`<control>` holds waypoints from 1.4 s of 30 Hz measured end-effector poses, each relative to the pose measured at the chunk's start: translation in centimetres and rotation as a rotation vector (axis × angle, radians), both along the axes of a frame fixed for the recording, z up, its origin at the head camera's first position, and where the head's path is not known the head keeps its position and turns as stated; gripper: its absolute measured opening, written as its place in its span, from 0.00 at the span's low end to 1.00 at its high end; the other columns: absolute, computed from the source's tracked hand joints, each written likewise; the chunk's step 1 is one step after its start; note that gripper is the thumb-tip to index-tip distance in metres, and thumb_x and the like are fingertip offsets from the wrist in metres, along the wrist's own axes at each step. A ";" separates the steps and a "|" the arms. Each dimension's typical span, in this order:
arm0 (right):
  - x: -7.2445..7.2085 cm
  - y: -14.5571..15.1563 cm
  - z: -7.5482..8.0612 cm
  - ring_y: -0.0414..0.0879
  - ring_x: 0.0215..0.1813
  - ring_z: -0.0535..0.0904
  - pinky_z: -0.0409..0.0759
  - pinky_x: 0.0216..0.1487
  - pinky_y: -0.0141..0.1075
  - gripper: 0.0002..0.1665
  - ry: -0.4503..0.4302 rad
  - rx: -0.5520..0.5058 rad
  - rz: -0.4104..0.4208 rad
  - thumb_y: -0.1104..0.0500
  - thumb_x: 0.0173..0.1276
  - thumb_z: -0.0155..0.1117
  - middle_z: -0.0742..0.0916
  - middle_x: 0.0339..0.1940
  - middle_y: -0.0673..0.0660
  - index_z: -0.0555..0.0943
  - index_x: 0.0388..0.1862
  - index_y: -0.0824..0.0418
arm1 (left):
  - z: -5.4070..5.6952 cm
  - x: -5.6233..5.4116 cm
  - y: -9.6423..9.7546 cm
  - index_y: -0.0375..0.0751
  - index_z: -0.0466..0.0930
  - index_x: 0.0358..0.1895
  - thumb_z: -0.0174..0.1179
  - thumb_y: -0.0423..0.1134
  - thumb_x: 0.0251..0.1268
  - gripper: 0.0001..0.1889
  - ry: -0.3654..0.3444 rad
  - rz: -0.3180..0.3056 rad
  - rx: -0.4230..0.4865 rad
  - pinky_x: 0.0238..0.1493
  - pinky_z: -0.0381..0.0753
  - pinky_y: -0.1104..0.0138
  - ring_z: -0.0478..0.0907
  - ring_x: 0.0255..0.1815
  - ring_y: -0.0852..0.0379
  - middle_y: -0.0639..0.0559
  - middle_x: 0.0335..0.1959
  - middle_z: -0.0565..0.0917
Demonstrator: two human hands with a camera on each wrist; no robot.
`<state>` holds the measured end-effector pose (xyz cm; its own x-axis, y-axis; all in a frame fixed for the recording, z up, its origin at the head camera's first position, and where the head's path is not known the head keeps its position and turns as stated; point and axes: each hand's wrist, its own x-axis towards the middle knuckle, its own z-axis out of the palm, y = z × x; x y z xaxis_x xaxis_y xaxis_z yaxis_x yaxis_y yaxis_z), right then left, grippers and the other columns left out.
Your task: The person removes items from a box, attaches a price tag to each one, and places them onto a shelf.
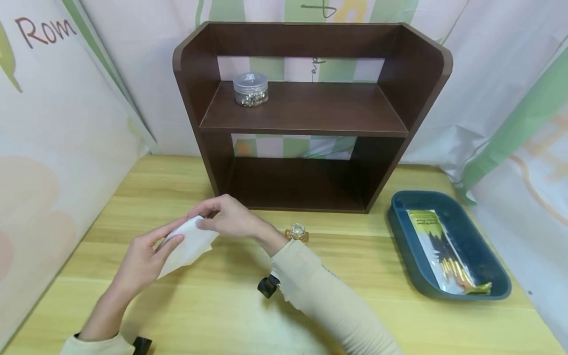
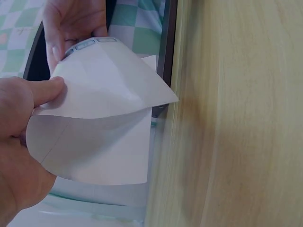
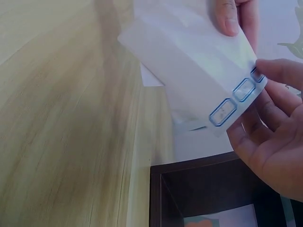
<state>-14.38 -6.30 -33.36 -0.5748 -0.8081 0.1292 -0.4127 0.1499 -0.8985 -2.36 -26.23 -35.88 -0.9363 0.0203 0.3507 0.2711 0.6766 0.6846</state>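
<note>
A white sheet of paper with a row of blue-bordered label stickers along one edge is held up above the table, in front of the shelf. It bends over, so two layers show in the left wrist view. My left hand pinches one end of the sheet between thumb and fingers. At the label edge, my right hand has thumb and fingers on a corner, pinching it; in the right wrist view its thumb lies over the last label.
A dark brown two-tier shelf stands behind, with a lidded clear jar of small metallic pieces on its upper board. A small glass piece on an amber base sits by my right forearm. At right, a blue tray holds a brush packet.
</note>
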 end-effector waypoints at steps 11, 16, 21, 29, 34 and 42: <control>0.0 0.0 0.0 0.39 0.39 0.82 0.83 0.39 0.29 0.11 0.020 0.005 -0.014 0.69 0.69 0.65 0.89 0.43 0.51 0.87 0.49 0.63 | 0.0 0.1 0.4 0.43 0.83 0.59 0.65 0.35 0.69 0.17 -0.042 0.038 0.051 0.33 0.83 0.71 0.81 0.43 0.68 0.45 0.50 0.87; 0.5 -0.1 0.1 0.41 0.37 0.82 0.83 0.38 0.29 0.12 -0.010 0.021 -0.033 0.70 0.69 0.64 0.89 0.39 0.52 0.86 0.49 0.64 | 0.1 0.2 0.6 0.44 0.85 0.56 0.69 0.33 0.65 0.17 -0.022 0.066 0.057 0.37 0.79 0.74 0.79 0.43 0.70 0.49 0.43 0.89; 0.6 0.0 0.2 0.40 0.36 0.82 0.83 0.36 0.29 0.12 -0.032 0.033 -0.051 0.71 0.67 0.65 0.89 0.41 0.55 0.86 0.48 0.65 | -0.1 0.1 0.8 0.43 0.87 0.53 0.71 0.30 0.60 0.17 0.017 0.080 0.074 0.42 0.72 0.78 0.79 0.42 0.71 0.50 0.41 0.89; 0.6 -0.1 0.3 0.39 0.36 0.83 0.84 0.37 0.29 0.10 -0.062 0.028 -0.094 0.72 0.66 0.67 0.89 0.41 0.55 0.88 0.44 0.64 | -0.3 -0.2 0.7 0.40 0.86 0.52 0.71 0.28 0.59 0.17 0.009 0.071 0.133 0.38 0.76 0.77 0.80 0.40 0.70 0.46 0.43 0.88; 0.5 0.0 0.2 0.39 0.36 0.83 0.83 0.37 0.29 0.10 -0.052 0.035 -0.108 0.71 0.66 0.67 0.89 0.37 0.52 0.88 0.43 0.62 | -0.3 -0.4 0.7 0.39 0.86 0.52 0.70 0.28 0.60 0.16 0.001 0.054 0.145 0.37 0.78 0.75 0.81 0.39 0.68 0.47 0.42 0.89; 0.6 0.0 0.2 0.39 0.34 0.80 0.82 0.37 0.28 0.08 0.031 -0.029 -0.075 0.71 0.66 0.67 0.87 0.32 0.49 0.87 0.41 0.63 | -0.3 -0.4 0.5 0.39 0.86 0.52 0.69 0.29 0.63 0.14 -0.012 0.060 0.155 0.38 0.79 0.75 0.81 0.41 0.68 0.55 0.44 0.88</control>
<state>-13.76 -6.31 -33.19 -0.6285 -0.7589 0.1705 -0.4293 0.1557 -0.8896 -2.78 -25.78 -36.14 -0.9383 -0.0890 0.3343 0.2248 0.5776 0.7847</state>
